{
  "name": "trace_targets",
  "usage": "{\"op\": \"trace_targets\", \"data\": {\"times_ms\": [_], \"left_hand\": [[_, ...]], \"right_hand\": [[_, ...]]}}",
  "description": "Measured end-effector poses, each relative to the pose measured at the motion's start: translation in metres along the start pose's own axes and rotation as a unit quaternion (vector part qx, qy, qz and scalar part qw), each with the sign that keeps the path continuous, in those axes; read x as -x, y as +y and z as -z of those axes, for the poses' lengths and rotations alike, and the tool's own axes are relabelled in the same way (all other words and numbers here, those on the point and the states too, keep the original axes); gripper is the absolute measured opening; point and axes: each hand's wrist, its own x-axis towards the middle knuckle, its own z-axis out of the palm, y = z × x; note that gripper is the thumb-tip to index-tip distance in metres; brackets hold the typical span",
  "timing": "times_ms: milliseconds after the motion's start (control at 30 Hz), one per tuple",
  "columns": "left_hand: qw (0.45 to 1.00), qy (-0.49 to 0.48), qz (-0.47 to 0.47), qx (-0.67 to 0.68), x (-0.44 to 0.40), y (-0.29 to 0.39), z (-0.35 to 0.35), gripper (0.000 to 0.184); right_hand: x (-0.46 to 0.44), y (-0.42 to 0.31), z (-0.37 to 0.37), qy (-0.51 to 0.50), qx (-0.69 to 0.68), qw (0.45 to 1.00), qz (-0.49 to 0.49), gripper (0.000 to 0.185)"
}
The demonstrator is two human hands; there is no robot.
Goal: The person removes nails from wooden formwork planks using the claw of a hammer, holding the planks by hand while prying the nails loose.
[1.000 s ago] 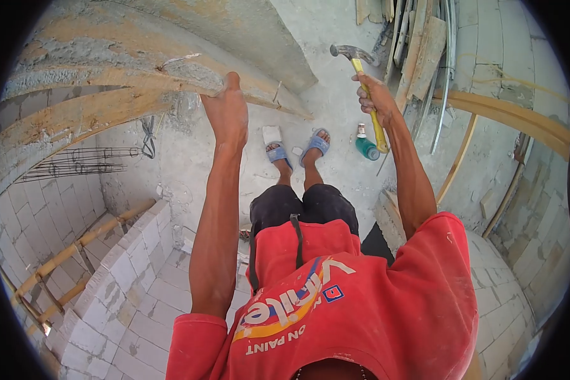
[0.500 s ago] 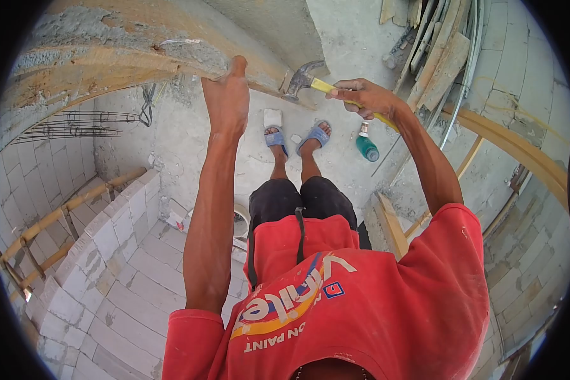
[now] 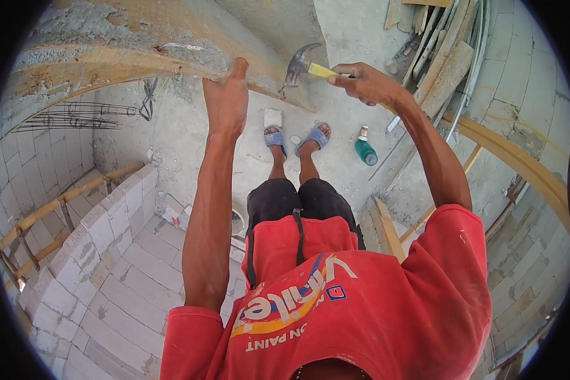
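Observation:
My right hand is wrapped around the yellow handle of a claw hammer. The dark metal hammer head is just over the near end of a long wooden board crusted with grey cement. Whether the head touches the wood I cannot tell. My left hand grips the board's near edge, thumb pointing up along it; the fingertips are hidden behind the wood.
By my sandalled feet lies a white block piece. A teal bottle rests on the concrete floor to the right. Scrap planks are piled at upper right. A low block wall and tied rebar are on the left.
My right hand and the hammer have moved slightly up, away from my body, and the hammer head has tilted. My left hand stays on the board.

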Motion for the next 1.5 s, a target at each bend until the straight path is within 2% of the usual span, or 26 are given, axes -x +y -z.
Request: {"op": "trace_targets", "data": {"times_ms": [67,133,200,233,367,467,600,700,733,767,800,867,1000,1033,1167,1267,1300,1333,1367,1467,1500], "left_hand": [[1.0,-0.011,0.013,-0.004,-0.001,0.001,0.0,0.048],[1.0,-0.02,0.02,-0.002,-0.001,0.003,0.0,0.047],[0.999,-0.03,0.023,-0.006,0.001,0.006,0.005,0.047],[0.999,-0.03,0.022,-0.008,0.001,0.004,0.009,0.047],[1.0,-0.026,0.014,-0.002,-0.005,-0.001,0.015,0.046],[1.0,-0.005,0.004,0.007,-0.002,-0.002,0.01,0.044],[0.999,-0.012,0.032,0.037,-0.002,0.001,0.015,0.041],[1.0,-0.009,0.023,0.007,-0.002,0.002,0.018,0.038],[0.999,-0.02,0.028,0.002,-0.003,0.002,0.021,0.043],[0.999,-0.032,0.036,-0.003,-0.004,0.0,0.023,0.048],[0.998,-0.046,0.04,-0.005,-0.006,-0.001,0.022,0.054],[0.998,-0.025,0.054,0.001,-0.002,0.006,0.018,0.052],[0.997,-0.027,0.061,0.032,-0.008,0.001,0.027,0.049],[0.997,-0.025,0.063,0.021,-0.007,0.0,0.028,0.048],[0.999,-0.012,0.05,0.003,-0.005,0.002,0.028,0.045],[0.999,-0.013,0.045,0.017,-0.004,0.001,0.026,0.043],[0.999,-0.016,0.04,0.023,-0.007,0.001,0.025,0.043],[0.999,-0.016,0.039,0.027,-0.01,0.002,0.024,0.044],[0.998,-0.015,0.044,0.029,-0.01,0.002,0.025,0.044],[0.998,-0.022,0.049,0.024,-0.006,0.003,0.026,0.045],[0.998,-0.023,0.046,0.021,-0.006,0.004,0.027,0.045]], "right_hand": [[0.014,0.003,-0.009,-0.135,0.056,0.989,-0.029,0.044],[0.024,0.004,-0.011,-0.037,-0.056,0.997,-0.036,0.041],[0.029,0.007,-0.013,0.058,-0.17,0.983,-0.039,0.038],[0.03,0.012,-0.008,0.097,-0.23,0.968,-0.001,0.037],[0.014,0.035,0.011,0.23,-0.274,0.933,0.034,0.037],[0.001,0.041,-0.003,0.18,-0.245,0.952,0.021,0.037],[0.009,0.036,-0.017,-0.027,-0.172,0.984,-0.04,0.04],[0.01,0.041,0.004,0.095,-0.177,0.979,-0.019,0.044],[0.012,0.042,0.006,0.137,-0.184,0.973,-0.01,0.045],[0.012,0.041,0.007,0.199,-0.187,0.962,0.009,0.035],[0.009,0.04,0.003,0.208,-0.197,0.958,0.025,0.035],[-0.001,0.039,-0.01,0.221,-0.221,0.948,0.06,0.036],[0.009,0.028,-0.019,-0.013,-0.108,0.994,-0.007,0.035],[0.01,0.031,-0.006,-0.002,-0.117,0.993,-0.015,0.034],[0.014,0.03,0.013,0.194,-0.193,0.961,0.04,0.036],[-0.006,0.041,-0.018,0.212,-0.267,0.937,0.082,0.041],[0.002,0.032,-0.032,0.131,-0.253,0.957,0.047,0.044],[0.007,0.03,-0.04,0.01,-0.201,0.98,-0.008,0.043],[0.006,0.035,-0.049,-0.07,-0.127,0.988,-0.044,0.042],[0.021,0.044,-0.06,-0.146,-0.18,0.972,-0.049,0.041],[0.024,0.049,-0.06,-0.097,-0.252,0.962,-0.034,0.038]]}}
